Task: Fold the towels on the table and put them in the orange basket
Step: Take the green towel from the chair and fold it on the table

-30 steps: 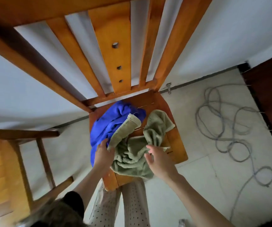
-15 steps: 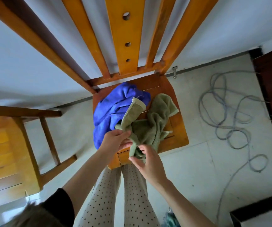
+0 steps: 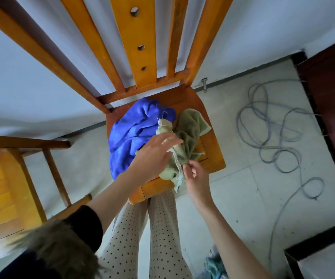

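A crumpled green towel [image 3: 190,127] lies on the right half of a wooden chair seat [image 3: 213,158], and a crumpled blue towel [image 3: 132,133] lies on the left half. My right hand [image 3: 196,177] pinches the green towel's pale hem near the seat's front edge. My left hand [image 3: 154,156] reaches over the towels with fingers spread and straight, its fingertips on the green towel's upper edge. No orange basket is in view.
The chair's slatted back [image 3: 142,47] rises against a white wall. A second wooden chair [image 3: 5,178] stands at the left. A grey cable [image 3: 283,141] coils on the tiled floor at the right, beside a dark wooden door [image 3: 333,97]. My legs stand before the seat.
My left hand let go of the green towel's near part and stretched forward, fingers spread, onto its upper edge. My right hand kept hold of the hem and drew it toward me.
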`<action>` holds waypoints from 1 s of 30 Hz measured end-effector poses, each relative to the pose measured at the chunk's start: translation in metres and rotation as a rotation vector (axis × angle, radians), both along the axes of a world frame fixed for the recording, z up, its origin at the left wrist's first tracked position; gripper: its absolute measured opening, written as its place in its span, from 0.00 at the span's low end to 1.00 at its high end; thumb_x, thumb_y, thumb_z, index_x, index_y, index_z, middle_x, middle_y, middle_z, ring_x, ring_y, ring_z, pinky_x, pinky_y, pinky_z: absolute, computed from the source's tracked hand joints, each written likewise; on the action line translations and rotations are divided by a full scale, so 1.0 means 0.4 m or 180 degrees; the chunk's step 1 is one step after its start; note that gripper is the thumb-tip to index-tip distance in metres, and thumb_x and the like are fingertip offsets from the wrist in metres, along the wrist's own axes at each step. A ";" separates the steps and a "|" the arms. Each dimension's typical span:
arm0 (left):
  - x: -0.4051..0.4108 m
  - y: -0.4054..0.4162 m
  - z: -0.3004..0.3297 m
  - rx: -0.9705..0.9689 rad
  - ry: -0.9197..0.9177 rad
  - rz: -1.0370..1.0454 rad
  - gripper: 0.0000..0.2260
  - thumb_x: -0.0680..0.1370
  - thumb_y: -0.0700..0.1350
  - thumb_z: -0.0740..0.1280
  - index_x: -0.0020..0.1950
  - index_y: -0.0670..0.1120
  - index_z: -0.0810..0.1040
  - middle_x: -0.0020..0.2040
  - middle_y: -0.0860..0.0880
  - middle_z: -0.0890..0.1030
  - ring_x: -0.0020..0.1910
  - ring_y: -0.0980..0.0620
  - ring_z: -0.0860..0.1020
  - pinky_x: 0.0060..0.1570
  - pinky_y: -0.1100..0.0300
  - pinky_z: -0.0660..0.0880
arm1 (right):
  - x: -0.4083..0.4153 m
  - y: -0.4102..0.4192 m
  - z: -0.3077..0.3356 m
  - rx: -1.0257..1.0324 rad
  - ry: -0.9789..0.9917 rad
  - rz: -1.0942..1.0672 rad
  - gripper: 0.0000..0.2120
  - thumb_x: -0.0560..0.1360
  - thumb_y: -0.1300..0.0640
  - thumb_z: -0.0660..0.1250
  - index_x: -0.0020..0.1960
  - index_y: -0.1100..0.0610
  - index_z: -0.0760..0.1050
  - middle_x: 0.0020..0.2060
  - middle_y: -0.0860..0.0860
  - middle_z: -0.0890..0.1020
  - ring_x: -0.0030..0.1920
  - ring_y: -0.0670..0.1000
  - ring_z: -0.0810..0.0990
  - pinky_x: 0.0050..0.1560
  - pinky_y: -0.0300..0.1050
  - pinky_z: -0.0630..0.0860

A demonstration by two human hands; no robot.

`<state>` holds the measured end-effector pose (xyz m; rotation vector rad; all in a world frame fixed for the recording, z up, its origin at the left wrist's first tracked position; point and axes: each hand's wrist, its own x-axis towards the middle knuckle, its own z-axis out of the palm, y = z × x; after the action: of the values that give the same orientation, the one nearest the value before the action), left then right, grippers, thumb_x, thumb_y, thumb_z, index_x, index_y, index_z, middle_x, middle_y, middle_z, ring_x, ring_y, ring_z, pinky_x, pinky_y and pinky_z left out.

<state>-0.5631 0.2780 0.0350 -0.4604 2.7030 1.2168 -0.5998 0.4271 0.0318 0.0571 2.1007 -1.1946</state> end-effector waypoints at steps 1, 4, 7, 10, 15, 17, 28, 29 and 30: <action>0.000 0.003 -0.005 -0.0412 0.0114 -0.0578 0.19 0.77 0.38 0.64 0.67 0.51 0.72 0.68 0.49 0.71 0.66 0.49 0.68 0.60 0.55 0.69 | -0.007 0.010 0.012 -0.0012 0.0039 0.0082 0.06 0.78 0.63 0.59 0.46 0.57 0.74 0.35 0.46 0.77 0.34 0.37 0.75 0.33 0.28 0.70; -0.029 0.013 0.014 -0.0764 0.0351 -0.1131 0.14 0.75 0.40 0.67 0.61 0.47 0.78 0.60 0.46 0.77 0.62 0.45 0.73 0.56 0.49 0.70 | -0.028 0.028 0.047 -0.0015 0.0129 0.0216 0.07 0.79 0.62 0.58 0.48 0.55 0.74 0.37 0.44 0.77 0.35 0.37 0.76 0.34 0.28 0.72; -0.044 0.021 0.038 -0.0808 0.0428 -0.1003 0.09 0.76 0.43 0.67 0.55 0.45 0.80 0.54 0.46 0.80 0.56 0.46 0.77 0.54 0.51 0.68 | -0.038 0.040 0.085 0.0057 0.0188 0.0326 0.08 0.80 0.60 0.57 0.52 0.59 0.74 0.39 0.47 0.77 0.39 0.39 0.77 0.35 0.28 0.73; -0.049 0.029 0.073 -0.0493 0.0404 -0.0764 0.09 0.78 0.42 0.63 0.56 0.44 0.79 0.52 0.47 0.81 0.53 0.48 0.77 0.55 0.57 0.65 | -0.058 0.052 0.138 -0.0053 0.0147 0.0602 0.08 0.78 0.53 0.63 0.54 0.56 0.72 0.42 0.47 0.78 0.40 0.39 0.78 0.35 0.29 0.74; -0.098 0.031 0.260 -0.0052 0.0534 -0.0302 0.07 0.75 0.37 0.65 0.51 0.39 0.79 0.43 0.45 0.80 0.42 0.47 0.77 0.44 0.65 0.68 | -0.132 0.068 0.276 0.0464 0.1360 0.1280 0.14 0.73 0.58 0.68 0.58 0.56 0.71 0.45 0.47 0.79 0.46 0.48 0.79 0.43 0.33 0.72; -0.114 0.023 0.360 -0.0036 0.0648 -0.0280 0.06 0.74 0.36 0.66 0.49 0.39 0.80 0.42 0.45 0.80 0.40 0.48 0.77 0.42 0.60 0.71 | -0.175 0.064 0.361 0.0403 0.1885 0.1182 0.13 0.71 0.64 0.67 0.55 0.57 0.73 0.44 0.48 0.79 0.47 0.52 0.80 0.48 0.41 0.73; -0.024 -0.070 0.866 -0.0608 0.1675 0.0354 0.03 0.72 0.34 0.66 0.44 0.39 0.77 0.36 0.56 0.71 0.37 0.61 0.69 0.39 0.70 0.66 | -0.263 -0.068 0.757 -0.0089 0.3548 0.1261 0.08 0.73 0.64 0.66 0.52 0.59 0.77 0.47 0.52 0.79 0.48 0.52 0.77 0.46 0.40 0.69; 0.004 -0.083 0.899 -0.0722 0.1735 0.0452 0.04 0.72 0.34 0.66 0.45 0.40 0.77 0.36 0.59 0.70 0.37 0.64 0.70 0.40 0.72 0.66 | -0.259 -0.080 0.787 -0.0181 0.3674 0.1233 0.09 0.73 0.65 0.66 0.52 0.60 0.77 0.47 0.53 0.79 0.48 0.53 0.77 0.46 0.41 0.71; 0.035 -0.099 0.931 -0.0851 0.1776 0.0553 0.04 0.73 0.34 0.66 0.46 0.41 0.77 0.36 0.60 0.70 0.37 0.65 0.70 0.40 0.73 0.66 | -0.251 -0.094 0.818 -0.0285 0.3811 0.1208 0.09 0.73 0.65 0.66 0.52 0.60 0.77 0.47 0.53 0.78 0.48 0.53 0.78 0.46 0.42 0.72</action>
<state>-0.5490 0.2383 0.4073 -0.4470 3.3910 1.1666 -0.7001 0.3893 0.3592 -1.3298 2.7925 -1.1872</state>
